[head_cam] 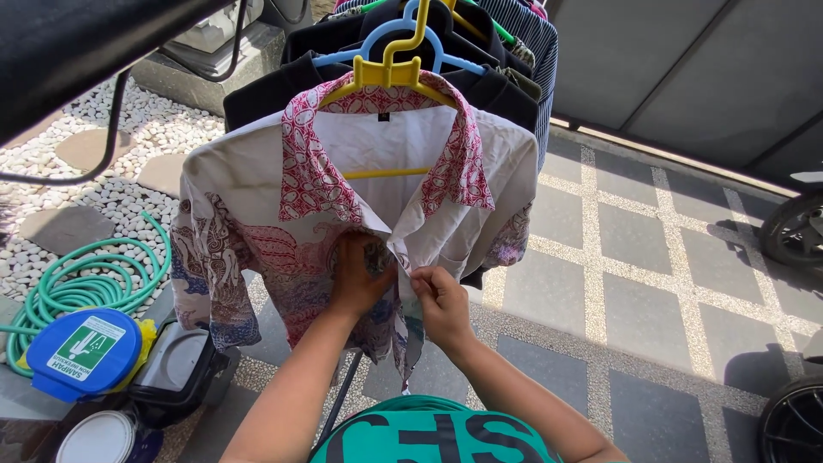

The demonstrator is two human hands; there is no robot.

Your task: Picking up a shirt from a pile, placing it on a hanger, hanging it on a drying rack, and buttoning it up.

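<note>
A white shirt [257, 184] with a pink patterned collar and coloured print hangs on a yellow hanger [390, 69] straight ahead of me. My left hand [358, 276] grips the shirt's front placket at chest height. My right hand [439, 298] pinches the other front edge just beside it, the two hands almost touching. Behind it several dark garments hang on a blue hanger [411, 30] and others.
A coiled green hose [77, 287] lies on white pebbles at left. Below it sit a blue lid [81, 351], a black bin [176, 373] and a white bucket lid [99, 437]. Tiled paving spreads right; motorbike wheels [793, 231] stand at the right edge.
</note>
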